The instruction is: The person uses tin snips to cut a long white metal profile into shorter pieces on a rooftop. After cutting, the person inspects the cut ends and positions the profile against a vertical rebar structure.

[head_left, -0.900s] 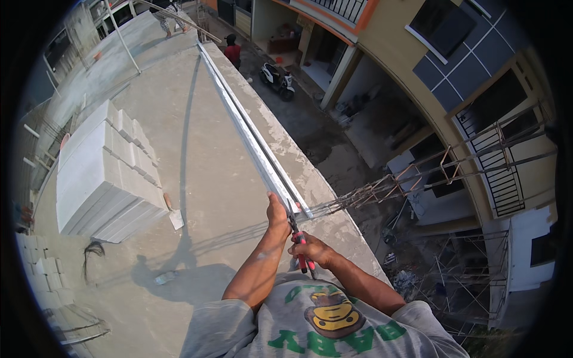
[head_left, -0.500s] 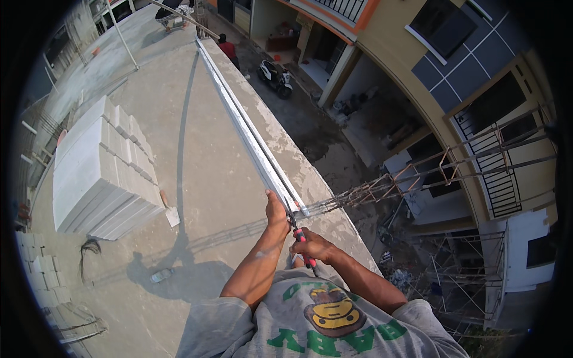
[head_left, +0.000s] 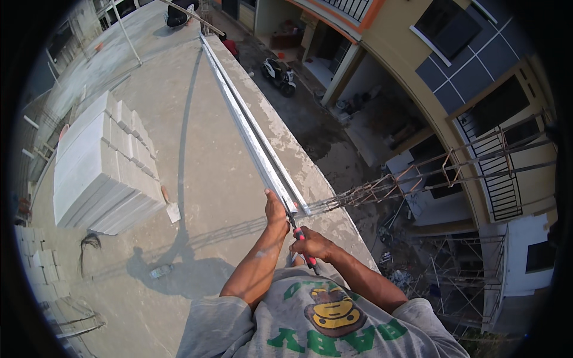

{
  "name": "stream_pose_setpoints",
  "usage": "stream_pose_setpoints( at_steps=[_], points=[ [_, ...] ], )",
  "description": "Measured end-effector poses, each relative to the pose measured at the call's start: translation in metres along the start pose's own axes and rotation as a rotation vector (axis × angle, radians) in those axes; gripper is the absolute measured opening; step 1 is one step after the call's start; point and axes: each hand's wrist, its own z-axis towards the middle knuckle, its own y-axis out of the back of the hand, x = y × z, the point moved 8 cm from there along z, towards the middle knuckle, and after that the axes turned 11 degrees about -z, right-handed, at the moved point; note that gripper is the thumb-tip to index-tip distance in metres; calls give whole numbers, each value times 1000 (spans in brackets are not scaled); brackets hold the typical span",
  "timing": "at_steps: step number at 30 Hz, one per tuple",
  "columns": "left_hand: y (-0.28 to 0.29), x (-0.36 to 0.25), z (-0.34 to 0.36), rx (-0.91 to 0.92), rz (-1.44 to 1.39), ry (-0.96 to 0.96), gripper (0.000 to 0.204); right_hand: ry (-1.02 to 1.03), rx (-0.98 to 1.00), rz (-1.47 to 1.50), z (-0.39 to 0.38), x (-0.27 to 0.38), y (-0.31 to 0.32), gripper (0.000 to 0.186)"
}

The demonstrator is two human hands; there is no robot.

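A long, silvery metal channel [head_left: 250, 134] runs from my hands to the far end of the concrete slab. My left hand [head_left: 276, 209] is closed round its near end, thumb on top, most fingers hidden beneath. My right hand [head_left: 314, 246] grips the red-and-black handles of what looks like tin snips [head_left: 299, 234]. Their dark jaws reach the channel's near end, beside my left hand; whether they bite into the metal is too small to tell. A second metal channel [head_left: 298, 200] lies parallel, just to the right.
The slab's right edge [head_left: 334, 191] drops to a lane with a parked scooter [head_left: 279, 77]. A rebar cage [head_left: 394, 182] juts out past that edge. White blocks [head_left: 107, 170] are stacked at left, a trowel [head_left: 172, 209] beside them. A plastic bottle [head_left: 160, 272] lies nearby. Someone [head_left: 179, 15] is at the far end.
Both hands and the snips hold nearly the same place. The surroundings have shifted slightly in the view, and the person at the far end has changed posture.
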Motion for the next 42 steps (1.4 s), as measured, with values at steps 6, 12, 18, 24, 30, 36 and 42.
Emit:
stream_pose_setpoints(
  at_steps=[6,12,18,24,30,36,42],
  points=[
    [5,1,1,-20,19,-15,63,-41,-34,-153,-3,4,4,69],
    [6,2,2,-32,37,-14,61,-63,-9,-155,-7,9,5,69],
    [2,-2,-2,-7,27,-33,60,-36,22,-159,-3,8,5,69],
    [4,-5,-6,-14,52,-30,60,-11,32,-138,4,1,3,66],
    [6,-5,-3,-9,41,-55,61,2,30,24,8,-6,0,53],
    [5,-3,0,-9,28,-86,62,18,44,192,8,-6,-3,39],
    [-1,2,0,1,13,-68,62,4,25,298,5,-9,-3,33]
  ],
)
